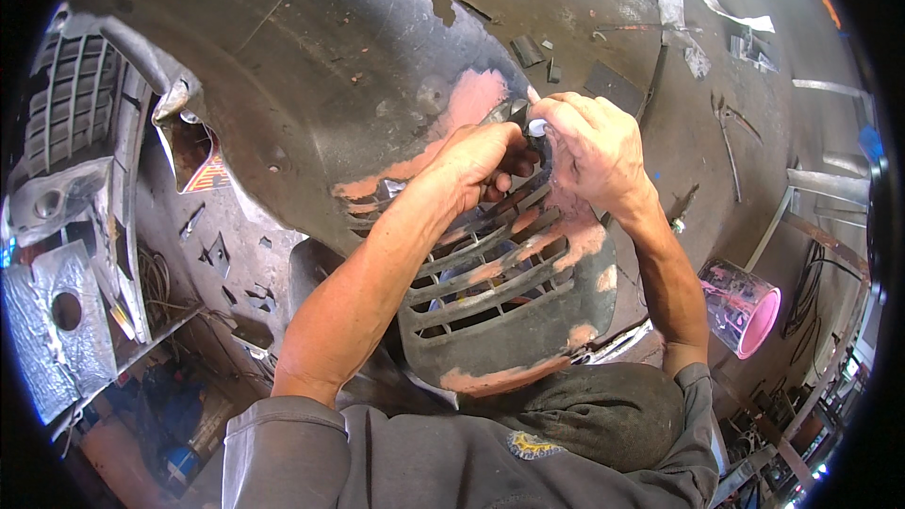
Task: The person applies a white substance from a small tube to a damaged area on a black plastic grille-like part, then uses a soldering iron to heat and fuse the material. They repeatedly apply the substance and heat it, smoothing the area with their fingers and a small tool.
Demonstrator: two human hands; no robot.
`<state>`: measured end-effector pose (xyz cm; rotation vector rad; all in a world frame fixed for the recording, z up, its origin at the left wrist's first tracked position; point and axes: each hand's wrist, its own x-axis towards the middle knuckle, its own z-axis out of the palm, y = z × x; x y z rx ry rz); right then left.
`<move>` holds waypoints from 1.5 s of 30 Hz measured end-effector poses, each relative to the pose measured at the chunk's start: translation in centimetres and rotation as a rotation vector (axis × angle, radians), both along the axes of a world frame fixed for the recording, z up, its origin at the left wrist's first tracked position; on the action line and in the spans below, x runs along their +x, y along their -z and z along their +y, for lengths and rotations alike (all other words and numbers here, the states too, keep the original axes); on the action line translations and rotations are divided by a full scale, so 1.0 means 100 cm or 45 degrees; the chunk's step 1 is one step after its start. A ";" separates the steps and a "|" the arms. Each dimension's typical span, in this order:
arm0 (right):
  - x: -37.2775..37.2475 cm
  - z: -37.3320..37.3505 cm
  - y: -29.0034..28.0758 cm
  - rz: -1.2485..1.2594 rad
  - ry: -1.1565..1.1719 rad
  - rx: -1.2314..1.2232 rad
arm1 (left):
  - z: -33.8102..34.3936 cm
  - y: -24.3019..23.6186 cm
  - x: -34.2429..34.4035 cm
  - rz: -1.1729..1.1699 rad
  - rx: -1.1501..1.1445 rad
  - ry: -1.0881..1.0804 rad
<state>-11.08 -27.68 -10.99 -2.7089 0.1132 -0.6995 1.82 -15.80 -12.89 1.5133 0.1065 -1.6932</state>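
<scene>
A grey, littered floor (698, 155) is shown across the room, with a metal rack (830, 186) set at the right. One dark bumper (363, 127), slatted at its near end, is seen across the middle, reaching to the far left, and is patched with pink filler (476, 94). Two hands are counted: the left grip (485, 162) and right grip (600, 153) are placed close together at the bumper's right edge, fingers curled, near one white piece (537, 127); whether either is clamped on anything cannot be told. One bucket (740, 311) is seen at right, one grille (71, 99) and one silver sheet (85, 349) at left.
</scene>
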 end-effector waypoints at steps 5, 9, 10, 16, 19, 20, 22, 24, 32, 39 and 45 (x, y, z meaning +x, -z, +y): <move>-0.002 0.000 0.002 0.025 0.005 0.013 | 0.000 -0.002 -0.001 -0.026 -0.013 0.005; -0.002 0.001 0.001 0.014 0.008 0.018 | 0.001 -0.004 -0.002 -0.087 -0.017 0.012; -0.002 0.001 0.001 0.013 0.010 0.013 | 0.001 -0.004 -0.003 -0.106 -0.021 0.014; -0.003 0.002 -0.002 -0.010 0.026 0.004 | 0.000 -0.005 -0.006 -0.218 0.003 0.058; -0.002 0.004 -0.003 -0.016 0.035 -0.012 | 0.001 -0.008 -0.004 -0.229 -0.012 0.051; -0.003 0.004 -0.005 -0.016 0.039 -0.016 | 0.001 -0.008 -0.004 -0.238 -0.008 0.062; -0.003 0.003 -0.005 -0.008 0.038 -0.019 | 0.001 -0.009 -0.003 -0.257 0.001 0.086; -0.004 0.003 -0.003 0.007 0.027 -0.015 | 0.001 -0.008 -0.002 -0.257 0.004 0.105; -0.004 0.003 -0.003 -0.012 0.035 -0.038 | 0.001 -0.012 0.000 -0.377 -0.002 0.167; -0.003 0.002 -0.004 -0.064 0.009 -0.003 | 0.002 -0.012 0.001 -0.373 -0.011 0.131; -0.004 0.003 -0.002 -0.022 0.036 0.007 | 0.002 -0.012 -0.001 -0.307 -0.011 0.095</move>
